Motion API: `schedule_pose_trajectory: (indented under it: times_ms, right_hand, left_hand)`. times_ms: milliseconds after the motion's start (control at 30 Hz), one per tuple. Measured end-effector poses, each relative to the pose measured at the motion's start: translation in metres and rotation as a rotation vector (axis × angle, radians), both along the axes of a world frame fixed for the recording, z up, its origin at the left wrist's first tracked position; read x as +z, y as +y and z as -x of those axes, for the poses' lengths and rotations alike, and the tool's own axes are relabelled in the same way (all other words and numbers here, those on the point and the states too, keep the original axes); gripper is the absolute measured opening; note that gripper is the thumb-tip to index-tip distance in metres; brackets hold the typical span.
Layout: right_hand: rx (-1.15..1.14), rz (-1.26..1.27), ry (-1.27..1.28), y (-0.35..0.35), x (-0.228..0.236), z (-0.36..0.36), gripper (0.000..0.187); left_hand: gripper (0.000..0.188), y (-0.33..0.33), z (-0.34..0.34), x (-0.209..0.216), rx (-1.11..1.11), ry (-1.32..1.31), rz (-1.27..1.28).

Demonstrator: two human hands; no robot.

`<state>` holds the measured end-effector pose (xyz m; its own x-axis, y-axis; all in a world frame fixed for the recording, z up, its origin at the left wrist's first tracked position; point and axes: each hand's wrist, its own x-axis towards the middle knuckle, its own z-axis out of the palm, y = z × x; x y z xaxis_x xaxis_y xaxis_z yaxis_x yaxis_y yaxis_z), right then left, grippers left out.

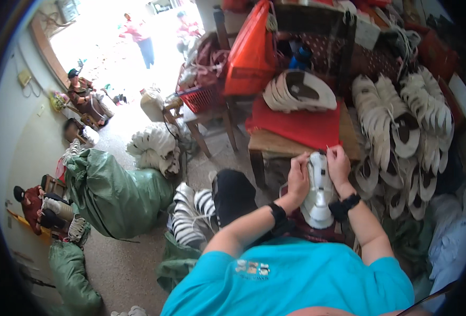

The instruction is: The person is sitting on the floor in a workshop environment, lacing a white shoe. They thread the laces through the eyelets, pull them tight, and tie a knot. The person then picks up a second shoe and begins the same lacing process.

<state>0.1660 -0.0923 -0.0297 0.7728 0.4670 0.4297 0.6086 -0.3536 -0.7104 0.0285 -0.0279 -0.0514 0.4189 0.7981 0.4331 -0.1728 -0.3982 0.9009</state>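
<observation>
A white shoe upper (318, 192) stands lengthwise in front of my chest, its far end at the edge of a wooden stool (285, 150). My left hand (298, 176) grips its left side, fingers curled along the edge. On the other side, my right hand (339, 164) is closed in a pinch near the far end. A thin, light sliver shows at those fingertips, too small to name. Dark bands circle both wrists. Just beyond my hands, a red cloth (301, 126) covers the stool top, and a stack of white uppers (298, 92) rests on it.
Bundles of white uppers (396, 121) hang at the right. Left of me are more striped white uppers (190, 210) and a large green sack (114, 192). A red basket (204, 97) stands beyond, beside an orange bag (251, 47). Other people (85, 97) sit along the left wall.
</observation>
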Motion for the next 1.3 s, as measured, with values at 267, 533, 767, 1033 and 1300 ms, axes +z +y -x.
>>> schedule_pose_trajectory:
  times_ms: [267,533,767,1033,1300]
  right_hand:
    - [0.099,-0.345,0.14,-0.008,-0.021,-0.025,0.017]
    - [0.172,-0.342,0.594,-0.078,0.026,0.029,0.017]
    - [0.252,0.031,0.609,-0.122,0.002,0.055,0.019]
    - [0.331,-0.028,0.538,-0.109,0.006,0.042,0.012]
    - [0.448,0.14,0.544,-0.109,0.018,0.03,0.013]
  left_hand:
    - [0.008,0.011,-0.001,-0.005,-0.034,-0.131,0.074]
    - [0.015,-0.01,0.061,0.012,-0.219,0.003,0.38]
    - [0.015,-0.025,0.065,0.007,-0.492,0.176,0.53]
    - [0.016,-0.005,0.066,0.013,-0.562,0.251,0.565]
    - [0.018,0.001,0.073,0.013,-0.546,0.281,0.511]
